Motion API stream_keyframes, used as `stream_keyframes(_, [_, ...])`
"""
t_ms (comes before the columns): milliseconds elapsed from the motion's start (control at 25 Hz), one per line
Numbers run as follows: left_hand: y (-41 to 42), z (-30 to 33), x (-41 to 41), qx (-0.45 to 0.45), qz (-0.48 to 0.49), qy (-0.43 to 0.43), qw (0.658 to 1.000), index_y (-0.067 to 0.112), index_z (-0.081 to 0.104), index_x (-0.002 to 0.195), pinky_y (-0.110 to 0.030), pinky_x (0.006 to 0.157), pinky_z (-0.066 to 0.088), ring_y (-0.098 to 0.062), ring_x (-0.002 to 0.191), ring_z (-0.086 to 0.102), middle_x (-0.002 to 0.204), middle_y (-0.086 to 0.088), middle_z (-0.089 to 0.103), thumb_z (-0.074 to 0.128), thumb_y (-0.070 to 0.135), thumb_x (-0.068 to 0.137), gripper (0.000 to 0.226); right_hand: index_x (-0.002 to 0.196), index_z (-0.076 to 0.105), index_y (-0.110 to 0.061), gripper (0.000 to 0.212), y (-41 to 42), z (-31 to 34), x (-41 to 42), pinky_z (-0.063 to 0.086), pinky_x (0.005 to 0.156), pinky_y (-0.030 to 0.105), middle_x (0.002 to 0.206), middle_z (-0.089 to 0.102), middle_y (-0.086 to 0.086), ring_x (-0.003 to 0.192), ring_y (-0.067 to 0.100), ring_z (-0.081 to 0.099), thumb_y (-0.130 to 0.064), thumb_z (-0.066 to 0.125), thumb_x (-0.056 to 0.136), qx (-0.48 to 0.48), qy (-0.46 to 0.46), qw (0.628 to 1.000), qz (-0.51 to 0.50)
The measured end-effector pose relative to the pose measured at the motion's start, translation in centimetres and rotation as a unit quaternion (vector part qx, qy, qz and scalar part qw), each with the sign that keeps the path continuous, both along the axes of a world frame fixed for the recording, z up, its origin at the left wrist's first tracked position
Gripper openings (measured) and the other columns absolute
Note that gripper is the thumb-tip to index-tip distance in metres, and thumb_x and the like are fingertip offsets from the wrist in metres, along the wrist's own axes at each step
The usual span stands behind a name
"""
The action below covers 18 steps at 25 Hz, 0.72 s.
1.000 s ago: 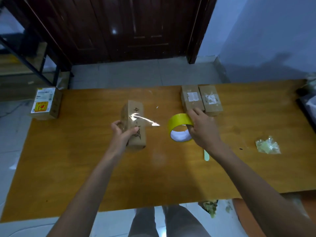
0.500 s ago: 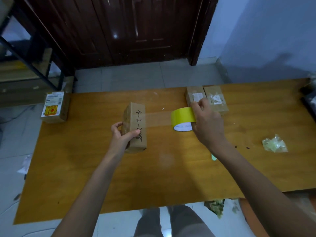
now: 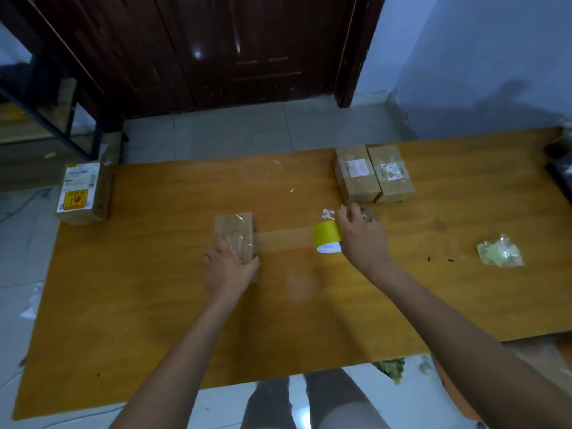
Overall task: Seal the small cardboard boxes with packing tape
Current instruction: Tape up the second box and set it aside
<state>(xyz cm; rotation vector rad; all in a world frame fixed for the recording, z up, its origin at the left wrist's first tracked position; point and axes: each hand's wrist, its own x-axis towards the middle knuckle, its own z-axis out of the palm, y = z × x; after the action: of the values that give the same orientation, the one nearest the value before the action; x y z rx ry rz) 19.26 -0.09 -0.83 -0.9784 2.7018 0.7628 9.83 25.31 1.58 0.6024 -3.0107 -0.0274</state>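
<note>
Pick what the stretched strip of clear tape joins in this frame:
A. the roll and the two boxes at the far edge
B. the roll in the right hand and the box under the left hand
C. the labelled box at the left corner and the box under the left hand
B: the clear strip runs from the yellow tape roll gripped by the right hand to the box that the left hand rests on.

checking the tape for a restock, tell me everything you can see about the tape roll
The tape roll has a yellow outer face and a white inner core showing at its near end. It lies on its side, low over the wooden table, right of the box under the left hand. A clear strip of tape runs from it to that box. The right hand grips it from the right.
</note>
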Motion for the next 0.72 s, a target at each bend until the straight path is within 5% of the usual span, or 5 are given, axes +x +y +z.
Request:
stream_keyframes(200, [2.1,-4.4,0.8,-0.113,-0.048,-0.014,0.992,-0.003,0.035,0.138,-0.043,0.076,0.045,-0.041,0.099,0.049,0.118,-0.029,0.049,0.070,0.051,0.065,0.097,0.103,0.053,-0.009,0.025,1.3,-4.1,-0.2,0.049,0.049,0.037,0.100,0.057,0.016,0.047,0.027,0.050,-0.005,0.051,0.079,0.023,-0.043,0.999,-0.013])
stream_keyframes(360, [2.0,-3.9,0.3,-0.113,-0.058,-0.060,0.990,0.001,0.028,0.143,-0.046,0.093,0.036,-0.040,0.119,0.041,0.142,-0.025,0.036,0.067,0.063,0.068,0.105,0.104,0.049,-0.006,0.044,1.3,-4.7,0.0,0.026,0.038,0.025,0.108,0.056,0.022,0.045,0.030,0.049,0.010,0.065,0.067,0.007,-0.074,0.997,-0.018])
stream_keyframes(440, [1.2,-2.6,-0.4,-0.038,0.005,-0.077,0.996,0.008,0.023,0.145,-0.047,0.102,0.027,-0.035,0.132,0.029,0.148,-0.018,0.028,0.064,0.071,0.068,0.108,0.108,0.052,-0.004,0.045,1.5,-4.6,0.3,0.027,0.039,0.026,0.117,0.053,0.024,0.049,0.033,0.054,0.008,0.067,0.067,0.001,-0.104,0.994,-0.030])
stream_keyframes(560, [-1.6,-0.3,-1.4,0.011,0.080,0.036,0.996,0.006,0.037,0.135,-0.048,0.102,0.027,-0.036,0.130,0.032,0.139,-0.017,0.038,0.061,0.048,0.075,0.077,0.111,0.052,-0.005,0.046,1.7,-4.4,0.3,0.028,0.041,0.028,0.116,0.053,0.020,0.056,0.032,0.057,0.005,0.068,0.068,0.004,-0.125,0.991,-0.041])
stream_keyframes(720, [-1.5,0.0,-4.4,-0.077,-0.077,0.153,0.982,-0.002,0.053,0.119,-0.047,0.096,0.039,-0.039,0.111,0.051,0.120,-0.022,0.055,0.047,0.022,0.088,0.040,0.108,0.053,-0.006,0.043,1.8,-4.4,-0.1,0.027,0.042,0.027,0.117,0.053,0.018,0.060,0.031,0.058,0.001,0.070,0.069,0.013,-0.130,0.990,-0.047])
